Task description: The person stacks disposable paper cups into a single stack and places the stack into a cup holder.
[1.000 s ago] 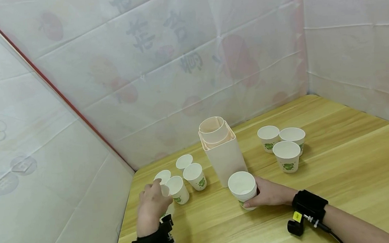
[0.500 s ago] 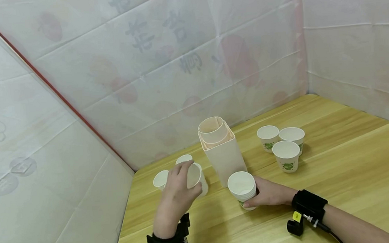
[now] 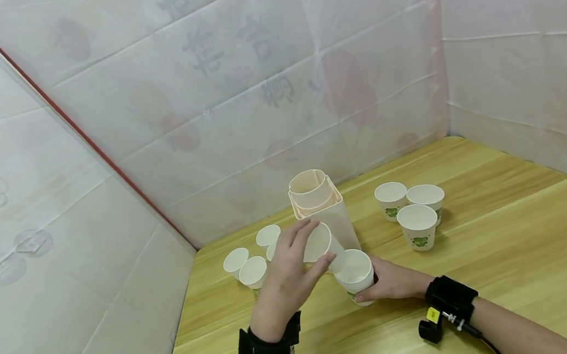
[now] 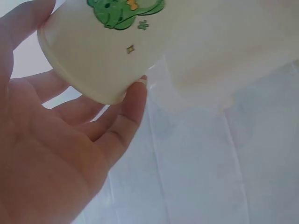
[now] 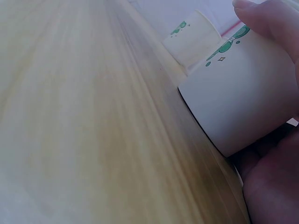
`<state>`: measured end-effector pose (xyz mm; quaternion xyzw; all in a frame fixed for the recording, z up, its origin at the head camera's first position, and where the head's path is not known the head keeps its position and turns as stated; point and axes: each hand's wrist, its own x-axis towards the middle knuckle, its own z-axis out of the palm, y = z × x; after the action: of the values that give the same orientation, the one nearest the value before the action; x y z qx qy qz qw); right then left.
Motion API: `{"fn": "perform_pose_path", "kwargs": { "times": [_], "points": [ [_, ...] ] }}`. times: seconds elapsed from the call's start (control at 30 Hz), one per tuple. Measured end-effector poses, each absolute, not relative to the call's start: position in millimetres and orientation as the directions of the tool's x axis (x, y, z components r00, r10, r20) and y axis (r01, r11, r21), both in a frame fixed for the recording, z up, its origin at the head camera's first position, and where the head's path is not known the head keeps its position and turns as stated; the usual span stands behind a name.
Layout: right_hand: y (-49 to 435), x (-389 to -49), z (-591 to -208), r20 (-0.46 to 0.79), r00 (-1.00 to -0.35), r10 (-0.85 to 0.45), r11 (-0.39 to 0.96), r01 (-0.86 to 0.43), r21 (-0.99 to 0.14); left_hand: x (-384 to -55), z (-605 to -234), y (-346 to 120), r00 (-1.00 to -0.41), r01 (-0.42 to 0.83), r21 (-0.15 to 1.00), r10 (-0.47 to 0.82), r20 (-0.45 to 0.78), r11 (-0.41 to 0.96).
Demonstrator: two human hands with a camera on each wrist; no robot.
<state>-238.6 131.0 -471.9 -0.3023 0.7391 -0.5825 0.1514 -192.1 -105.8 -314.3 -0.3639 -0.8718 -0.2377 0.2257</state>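
My left hand (image 3: 288, 278) holds a white paper cup (image 3: 320, 243) between thumb and fingers. The cup is tilted, beside and slightly above a stack of paper cups (image 3: 353, 271); whether they touch cannot be told. In the left wrist view, fingertips pinch the cup (image 4: 103, 60) near one end, below its green cartoon print. My right hand (image 3: 394, 280) grips the stack from the right, thumb in front. Seen from the right wrist, the stack's lowest cup (image 5: 243, 93) has its base on or close to the wooden table (image 5: 107, 130).
Several paper cups (image 3: 253, 271) stand upright on the left, partly behind my left hand. Three more (image 3: 417, 225) are grouped on the right. A pale square container (image 3: 338, 217) with a round tube (image 3: 309, 189) in it stands behind the stack. Sheet-covered walls (image 3: 240, 119) border the table.
My left hand has taken a paper cup from the left group and carried it rightward to the stack. The right hand and the stack have stayed in place.
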Motion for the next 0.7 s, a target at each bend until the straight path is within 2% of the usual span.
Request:
{"fn": "perform_pose_path", "kwargs": {
  "times": [0.2,0.53,0.7],
  "points": [
    [131,-239,-472,0.137,-0.76,-0.635,0.131,-0.281,-0.951,-195,-323,-92,-0.596,0.78,0.218,0.588,0.547,0.587],
    [131,-237,-469,0.133,-0.77,-0.624,0.152,-0.287,-0.946,-195,-342,-71,-0.533,0.787,0.007,0.673,0.513,0.617],
    [131,-237,-471,0.147,-0.765,-0.626,0.131,-0.289,-0.948,-194,-348,-66,-0.523,0.772,-0.069,0.692,0.498,0.632]
  ]
}}
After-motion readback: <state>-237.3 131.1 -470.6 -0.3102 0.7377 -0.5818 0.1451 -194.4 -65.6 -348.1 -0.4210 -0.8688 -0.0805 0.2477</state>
